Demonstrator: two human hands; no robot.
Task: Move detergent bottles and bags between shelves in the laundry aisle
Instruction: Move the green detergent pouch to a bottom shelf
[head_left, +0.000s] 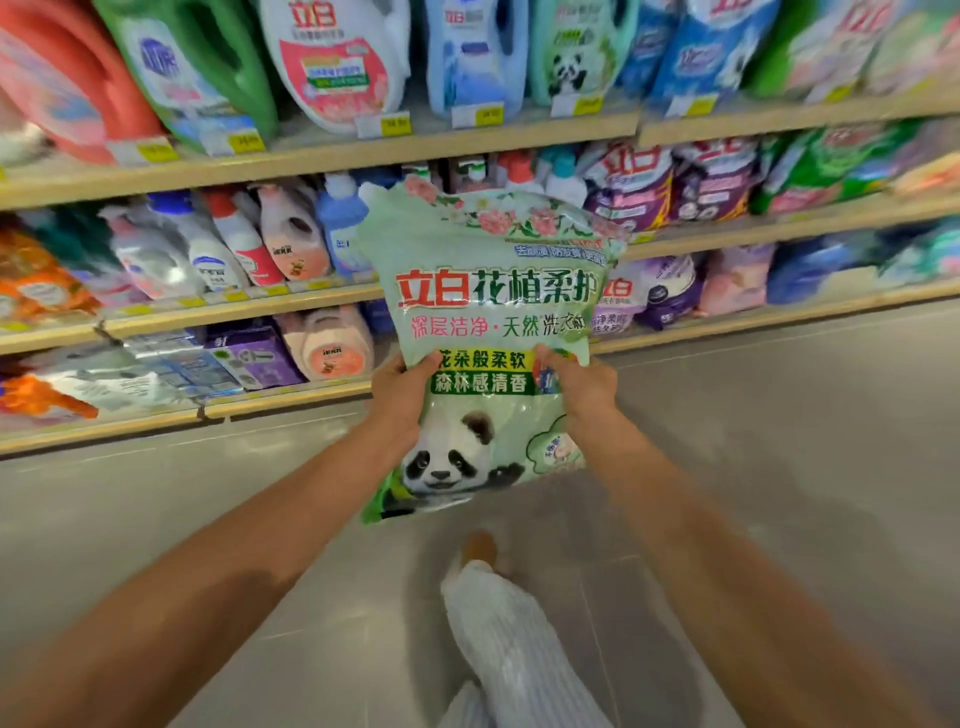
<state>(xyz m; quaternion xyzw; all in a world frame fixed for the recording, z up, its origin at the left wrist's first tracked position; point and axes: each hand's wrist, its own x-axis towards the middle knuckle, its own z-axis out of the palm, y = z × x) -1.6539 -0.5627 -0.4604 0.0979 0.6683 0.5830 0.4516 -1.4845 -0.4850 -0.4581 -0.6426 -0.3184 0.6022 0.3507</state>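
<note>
A large light-green detergent bag (493, 291) with pink flowers on top and a panda at the bottom hangs upright in front of the shelves. My left hand (402, 392) grips its left edge and my right hand (584, 387) grips its right edge, both at about mid-height, thumbs on the front. The bag hides part of the middle and lower shelves behind it. Big detergent bottles (337, 62) stand on the top shelf (322, 156).
Smaller bottles (244, 244) fill the middle shelf (234, 306) at left; purple bags (634, 187) lie at right. The bottom shelf (280, 402) holds boxes and pink bottles (327, 345). Grey floor (779, 415) stretches in front, with my trouser leg (509, 644) and foot below the bag.
</note>
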